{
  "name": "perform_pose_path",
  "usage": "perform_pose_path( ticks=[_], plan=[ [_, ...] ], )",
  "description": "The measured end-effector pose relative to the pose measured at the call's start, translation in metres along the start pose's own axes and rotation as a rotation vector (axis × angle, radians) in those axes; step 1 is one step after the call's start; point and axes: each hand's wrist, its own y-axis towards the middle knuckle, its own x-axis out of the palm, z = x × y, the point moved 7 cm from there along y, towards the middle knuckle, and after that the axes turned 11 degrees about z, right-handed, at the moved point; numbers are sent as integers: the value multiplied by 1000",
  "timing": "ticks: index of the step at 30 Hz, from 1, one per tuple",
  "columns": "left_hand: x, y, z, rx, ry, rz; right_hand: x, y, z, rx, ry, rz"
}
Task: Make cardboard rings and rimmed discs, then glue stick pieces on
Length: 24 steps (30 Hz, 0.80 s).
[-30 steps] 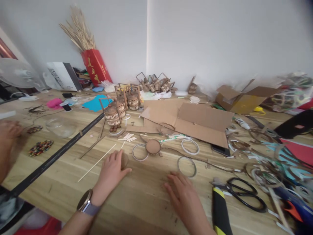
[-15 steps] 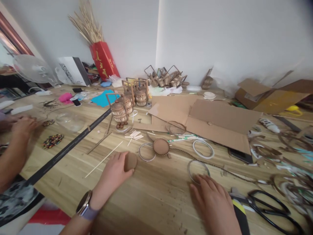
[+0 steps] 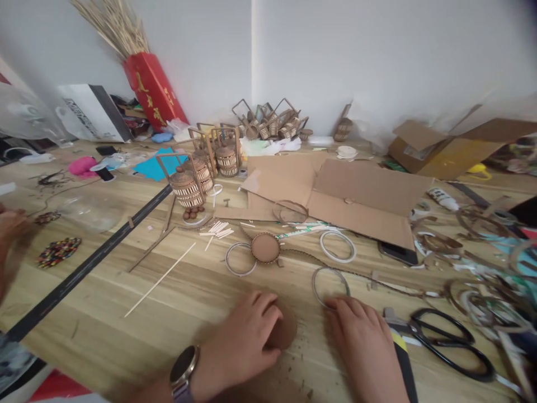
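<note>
so, the left hand, with a watch on its wrist, curls round the left side of a brown disc in a narrow hold, thumb on the near side, fingers toward the far side. the disc is low and central over the table, between the two hands. the right hand is palm down, fingers close together, their tips at the near edge of a thin ring; whether they grip it i cannot tell. a handle in black and yellow shows just beside that hand, and the scissors lie to its right.

farther in, a rimmed disc lies against a metal ring, with a braid running off to the right. a white ring is near the cardboard. to the left are short sticks, one long stick and lidded baskets. at the far left, past a black strip and a coil of beads, is another person's hand.
</note>
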Motion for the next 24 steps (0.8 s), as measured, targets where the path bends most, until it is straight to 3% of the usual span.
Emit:
perform_pose_path(
  ticks=[10,14,24],
  plan=[
    [11,10,2,84,29,12,-1,4,1,69,0,-32],
    [19,10,-1,75,-1,11,-4,4,-2,18,87,7],
    [19,6,-4,70,-56,55,2,-1,-13,-6,229,-84]
  ],
)
